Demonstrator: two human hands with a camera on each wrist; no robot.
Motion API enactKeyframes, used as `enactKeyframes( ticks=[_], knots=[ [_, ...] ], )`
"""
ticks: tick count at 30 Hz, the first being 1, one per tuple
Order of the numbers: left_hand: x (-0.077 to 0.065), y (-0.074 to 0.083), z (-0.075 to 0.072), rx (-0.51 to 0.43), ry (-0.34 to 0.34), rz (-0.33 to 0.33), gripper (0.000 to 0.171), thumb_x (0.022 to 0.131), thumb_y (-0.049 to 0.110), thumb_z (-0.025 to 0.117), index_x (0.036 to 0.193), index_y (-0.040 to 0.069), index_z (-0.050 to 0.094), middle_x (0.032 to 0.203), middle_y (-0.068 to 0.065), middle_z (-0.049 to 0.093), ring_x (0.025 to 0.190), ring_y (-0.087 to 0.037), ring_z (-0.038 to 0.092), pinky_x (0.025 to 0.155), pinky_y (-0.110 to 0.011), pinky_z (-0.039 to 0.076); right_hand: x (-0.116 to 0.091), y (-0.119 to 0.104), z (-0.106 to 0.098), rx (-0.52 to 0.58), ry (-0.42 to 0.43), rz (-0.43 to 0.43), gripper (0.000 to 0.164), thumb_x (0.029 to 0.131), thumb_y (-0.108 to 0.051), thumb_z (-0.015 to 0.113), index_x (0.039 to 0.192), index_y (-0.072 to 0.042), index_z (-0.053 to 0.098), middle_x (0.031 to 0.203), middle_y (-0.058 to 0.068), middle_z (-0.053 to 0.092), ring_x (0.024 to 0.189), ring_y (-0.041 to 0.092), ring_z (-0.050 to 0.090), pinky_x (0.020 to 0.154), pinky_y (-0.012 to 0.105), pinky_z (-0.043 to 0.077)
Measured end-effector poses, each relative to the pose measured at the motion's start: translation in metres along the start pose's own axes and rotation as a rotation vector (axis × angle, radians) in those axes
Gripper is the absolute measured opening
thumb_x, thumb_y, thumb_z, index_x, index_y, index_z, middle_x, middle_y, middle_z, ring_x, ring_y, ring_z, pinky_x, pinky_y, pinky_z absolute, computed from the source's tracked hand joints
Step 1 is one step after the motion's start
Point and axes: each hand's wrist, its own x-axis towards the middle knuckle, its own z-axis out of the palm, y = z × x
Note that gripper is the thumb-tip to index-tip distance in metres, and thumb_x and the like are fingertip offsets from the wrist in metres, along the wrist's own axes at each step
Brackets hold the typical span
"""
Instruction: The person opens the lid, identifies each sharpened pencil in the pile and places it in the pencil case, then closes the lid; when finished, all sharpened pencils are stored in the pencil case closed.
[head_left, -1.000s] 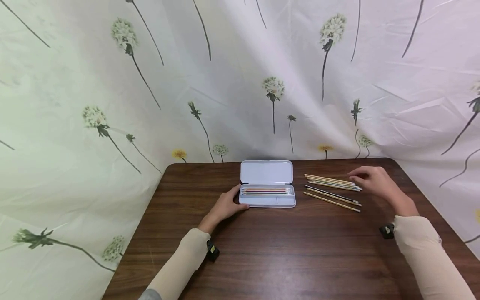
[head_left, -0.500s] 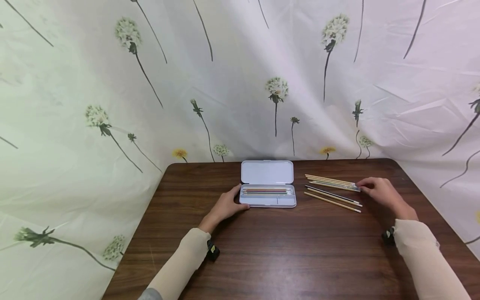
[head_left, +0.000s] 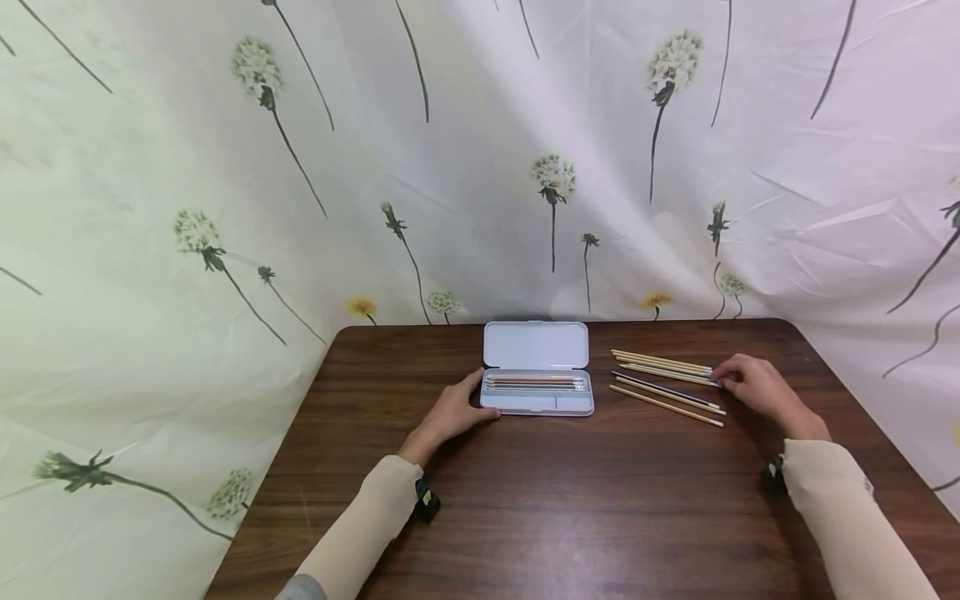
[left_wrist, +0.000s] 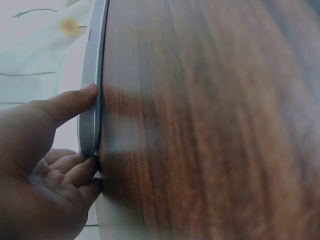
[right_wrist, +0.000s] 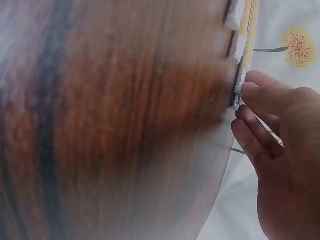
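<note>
A white pencil case stands with its lid raised at the back of the table; several pencils lie in its long compartment. My left hand grips the case's left end, thumb on the front wall and fingers curled at the corner in the left wrist view. To the right, my right hand pinches the eraser end of a pencil between thumb and forefinger. That pencil belongs to the upper bunch of light wooden pencils, still lying on the table.
Below that bunch lie a dark pencil with a light one close by, and a separate light wooden pencil. The brown table ends at a hanging flowered cloth. A small black device is on each wrist.
My right hand has come down from beside the upper bunch onto the pencils' eraser ends, and its fingers now pinch one. My left hand keeps its place on the case.
</note>
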Motion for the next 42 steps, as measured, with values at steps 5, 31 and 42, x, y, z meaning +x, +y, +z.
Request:
enactKeyframes(
  ticks=[5,31,42],
  knots=[
    [0.0011,-0.0021,0.0014,0.009,0.0,0.003,0.089,0.094,0.031,0.084,0.165,0.005,0.038,0.167,-0.019,0.044,0.154,-0.037,0.045,0.123,-0.054,0.041,0.0011,-0.0016,0.002,-0.017,-0.001,-0.017,0.014,0.09,0.006,0.072,0.092,-0.004,0.081,0.091,0.01,0.077,0.083,0.021,0.067,0.076,0.045,0.055],
    [0.0036,-0.0012,0.0018,-0.006,-0.01,-0.009,0.089,0.095,0.031,0.084,0.166,0.006,0.036,0.169,-0.017,0.042,0.156,-0.034,0.041,0.126,-0.052,0.038,0.0011,-0.0064,0.0093,-0.016,0.027,-0.031,0.01,0.09,0.004,0.078,0.099,0.001,0.081,0.097,0.016,0.075,0.083,0.028,0.067,0.076,0.049,0.054],
    [0.0044,-0.0013,0.0027,0.012,-0.012,-0.028,0.091,0.094,0.033,0.084,0.167,0.007,0.036,0.169,-0.016,0.043,0.156,-0.034,0.042,0.126,-0.052,0.039,-0.0027,-0.0072,0.0056,0.006,0.056,-0.075,0.015,0.087,0.009,0.079,0.097,-0.002,0.083,0.088,0.008,0.076,0.076,0.011,0.063,0.067,0.033,0.052]
  ],
)
